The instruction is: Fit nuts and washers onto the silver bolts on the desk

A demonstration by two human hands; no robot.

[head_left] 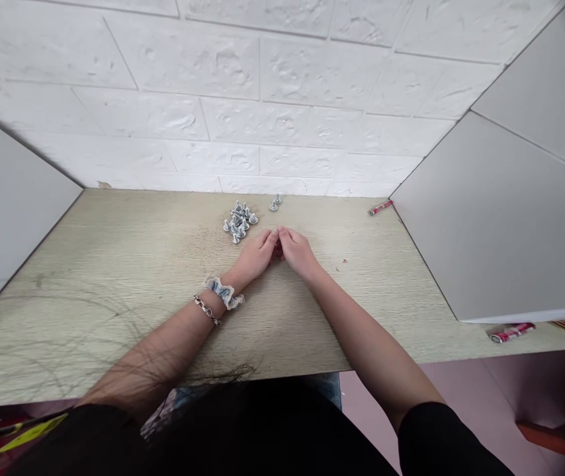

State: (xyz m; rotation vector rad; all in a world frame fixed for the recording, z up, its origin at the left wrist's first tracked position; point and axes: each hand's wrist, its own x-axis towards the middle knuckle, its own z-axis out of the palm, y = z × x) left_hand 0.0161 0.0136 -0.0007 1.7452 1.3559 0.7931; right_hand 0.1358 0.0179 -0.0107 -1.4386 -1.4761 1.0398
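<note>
My left hand [257,254] and my right hand [298,251] meet at the fingertips and thumbs over the middle of the wooden tabletop. They curve around small dark-red things [278,250], which show only in the narrow gap between the palms; their kind and number are hidden. Just beyond my left hand lies a loose heap of several silvery bolts [239,221] with wide flanged heads. A couple of similar bolts [274,203] rest apart from it, close to the wall. A blue scrunchie and a chain bracelet circle my left wrist.
White brick-patterned wall [257,119] closes off the back, with grey panels [501,218] on both sides. A red cylinder [380,207] lies at the right panel's foot, another red cylinder [511,332] near the front right edge. Reddish crumbs [203,244] dot the tabletop [128,264].
</note>
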